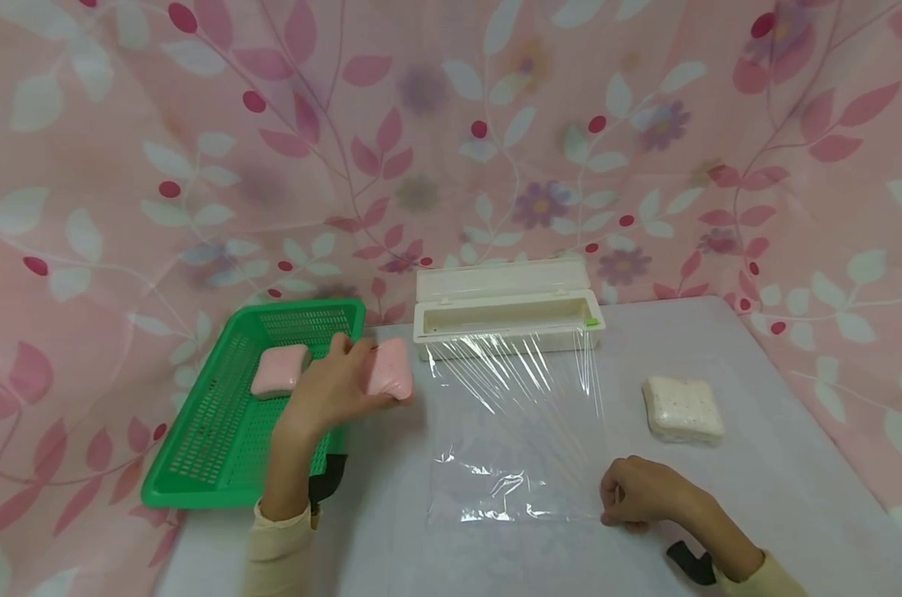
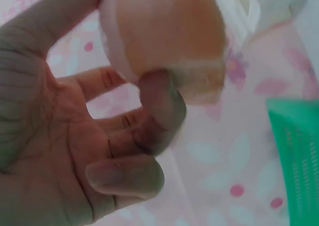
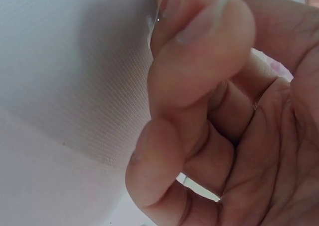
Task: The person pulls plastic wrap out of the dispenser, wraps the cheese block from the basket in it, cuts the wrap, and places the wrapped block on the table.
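Observation:
In the head view my left hand [image 1: 322,390] grips a pink, soft-edged block [image 1: 390,369] between thumb and fingers, just right of the green basket's rim. The left wrist view shows that block [image 2: 169,26] held at the fingertips, its exact kind unclear. A sheet of clear plastic wrap [image 1: 518,439] lies drawn out from a white dispenser box [image 1: 511,340] toward me. At the sheet's near right corner my right hand [image 1: 648,493] pinches its edge. Curled fingers [image 3: 199,71] fill the right wrist view, close above the white tabletop; the film shows there only as a faint glint.
A green perforated basket [image 1: 197,497] stands at the left with another pink block [image 1: 279,371] in it. On the right of the table [image 1: 779,398] lies a whitish block [image 1: 684,409] with a shiny surface. The dispenser's lid [image 1: 501,280] is raised against the floral cloth [image 1: 451,166] behind.

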The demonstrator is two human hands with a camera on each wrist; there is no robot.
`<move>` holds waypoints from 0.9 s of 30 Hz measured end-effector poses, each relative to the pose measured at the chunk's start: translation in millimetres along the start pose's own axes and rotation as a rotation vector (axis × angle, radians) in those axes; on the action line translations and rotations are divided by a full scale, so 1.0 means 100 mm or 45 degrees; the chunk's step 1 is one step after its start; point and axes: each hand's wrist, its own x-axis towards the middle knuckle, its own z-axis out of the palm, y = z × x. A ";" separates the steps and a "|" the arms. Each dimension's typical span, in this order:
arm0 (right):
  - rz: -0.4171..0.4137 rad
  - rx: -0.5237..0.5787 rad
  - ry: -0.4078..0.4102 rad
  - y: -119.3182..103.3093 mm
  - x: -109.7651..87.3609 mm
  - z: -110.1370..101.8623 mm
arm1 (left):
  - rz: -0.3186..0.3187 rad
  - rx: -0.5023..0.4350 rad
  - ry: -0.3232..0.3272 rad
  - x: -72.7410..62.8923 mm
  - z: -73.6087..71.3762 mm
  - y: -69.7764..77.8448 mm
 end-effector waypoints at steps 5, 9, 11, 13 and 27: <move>-0.017 0.004 -0.004 0.03 0.02 0.00 | 0.054 -0.015 -0.019 0.05 0.22 0.16; -0.021 0.003 -0.008 0.04 0.02 0.00 | 0.102 0.021 -0.008 0.13 0.40 0.32; -0.018 0.000 -0.010 0.04 0.02 0.00 | 0.139 0.048 0.000 0.17 0.49 0.40; -0.016 -0.002 -0.010 0.04 0.02 0.00 | 0.182 0.075 0.008 0.21 0.58 0.47; -0.026 0.026 -0.003 0.02 0.00 0.00 | 0.287 0.157 0.027 0.35 1.08 0.93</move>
